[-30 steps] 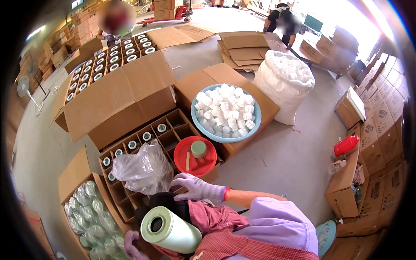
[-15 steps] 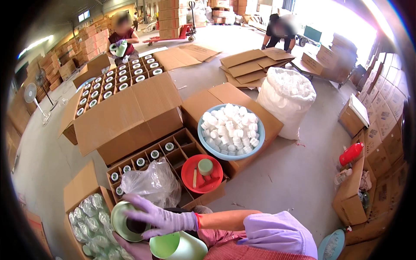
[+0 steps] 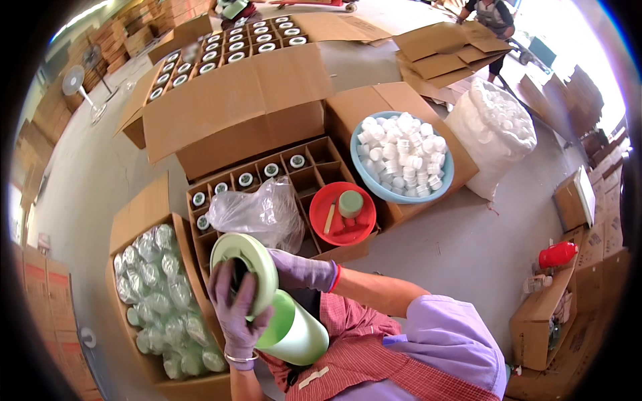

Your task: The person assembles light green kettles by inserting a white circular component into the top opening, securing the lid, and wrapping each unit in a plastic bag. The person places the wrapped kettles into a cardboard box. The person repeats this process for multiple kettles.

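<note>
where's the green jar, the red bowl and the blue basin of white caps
green jar [image 3: 294, 331], head view, on its smooth side wall
red bowl [image 3: 321, 200], head view, on its left rim
blue basin [image 3: 361, 175], head view, on its lower-left rim

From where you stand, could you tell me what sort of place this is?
Most likely a packing floor in a warehouse or small factory: divided cartons of jars, a blue basin of white caps, and flattened cardboard boxes on a concrete floor.
</note>
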The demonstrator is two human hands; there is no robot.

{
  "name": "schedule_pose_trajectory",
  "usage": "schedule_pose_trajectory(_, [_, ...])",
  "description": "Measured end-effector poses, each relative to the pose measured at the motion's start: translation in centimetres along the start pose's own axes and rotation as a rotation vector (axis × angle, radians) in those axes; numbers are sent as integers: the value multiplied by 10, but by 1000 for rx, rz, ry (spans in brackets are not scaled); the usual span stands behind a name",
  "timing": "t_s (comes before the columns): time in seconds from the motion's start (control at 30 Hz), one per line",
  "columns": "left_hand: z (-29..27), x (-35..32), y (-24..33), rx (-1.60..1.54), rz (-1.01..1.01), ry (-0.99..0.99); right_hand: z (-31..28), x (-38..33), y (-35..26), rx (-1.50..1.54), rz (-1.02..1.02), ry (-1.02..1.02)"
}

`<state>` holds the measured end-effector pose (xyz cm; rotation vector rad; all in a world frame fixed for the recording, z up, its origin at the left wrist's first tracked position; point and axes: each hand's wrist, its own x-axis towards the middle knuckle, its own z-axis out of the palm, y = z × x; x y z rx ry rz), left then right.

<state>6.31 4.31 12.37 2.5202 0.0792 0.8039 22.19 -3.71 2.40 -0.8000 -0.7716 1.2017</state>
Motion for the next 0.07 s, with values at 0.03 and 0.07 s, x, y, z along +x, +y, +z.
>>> schedule_pose_trajectory(0.03, [-1, -4, -4, -167, -153, 69, 8, -2, -12, -607, -245, 66])
schedule_pose_trajectory(0.07, [-3, -8, -9, -388, -377, 153, 21, 7, -1, -627, -344, 160])
